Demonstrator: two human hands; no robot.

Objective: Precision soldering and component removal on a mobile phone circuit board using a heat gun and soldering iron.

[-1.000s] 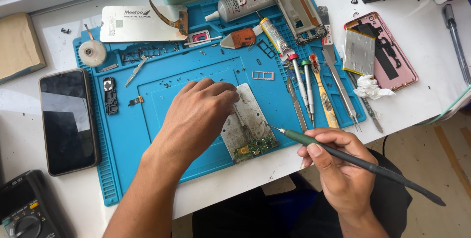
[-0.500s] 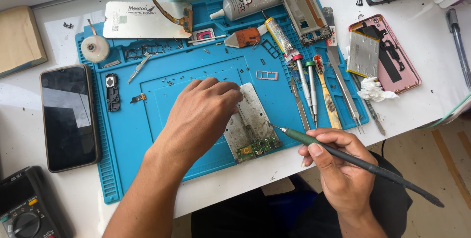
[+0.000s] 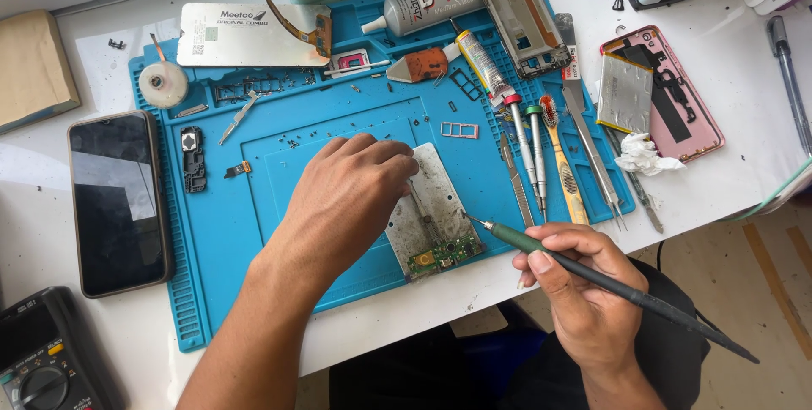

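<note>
Left of the left hand [image 3: 351, 199], the blue mat [image 3: 228, 241] lies open as far as the dark phone [image 3: 117, 200]. Beyond the soldering iron [image 3: 592, 279] in the right hand [image 3: 584, 300], a row of screwdrivers [image 3: 533, 156] and tweezers [image 3: 592, 152] blocks the way.

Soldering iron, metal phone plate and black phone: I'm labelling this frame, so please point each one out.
Soldering iron [image 3: 592, 275]: head view, on its dark handle past the right hand.
Metal phone plate [image 3: 431, 207]: head view, on its bare grey middle.
Black phone [image 3: 117, 203]: head view, on its dark screen.
</note>
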